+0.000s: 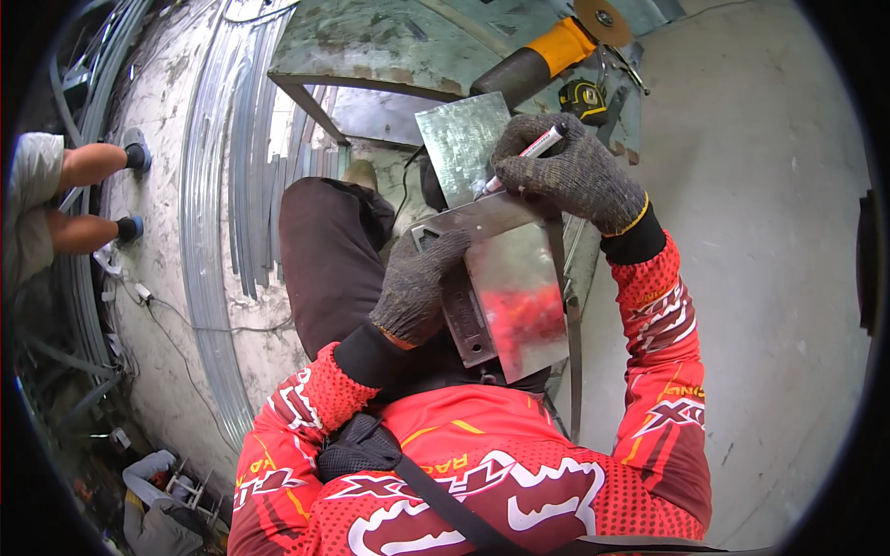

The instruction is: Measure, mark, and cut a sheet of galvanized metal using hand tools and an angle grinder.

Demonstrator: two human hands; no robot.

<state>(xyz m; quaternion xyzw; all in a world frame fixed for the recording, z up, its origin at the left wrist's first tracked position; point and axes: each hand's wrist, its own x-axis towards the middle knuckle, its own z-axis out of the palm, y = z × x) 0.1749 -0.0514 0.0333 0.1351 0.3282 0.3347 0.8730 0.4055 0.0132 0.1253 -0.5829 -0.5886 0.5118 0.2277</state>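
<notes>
My left hand [417, 287], in a grey knit glove, is closed on an L-shaped metal square [468, 331] and presses it against a shiny sheet of metal [461, 139]. One arm of the square crosses the sheet, and the other runs down toward my body. The sheet lies over my lap and shows a red reflection on its lower part. My right hand [570, 171], gloved the same way, grips a white marker [540, 144]. The marker's tip meets the sheet along the square's far edge.
Beyond the sheet, a metal table [371, 46] holds an angle grinder [547, 60] with a brown disc and a black-yellow tape measure [584, 100]. Long metal profiles [211, 185] lie on the floor at left, near a cable [185, 320]. Another person's legs [93, 167] are at far left.
</notes>
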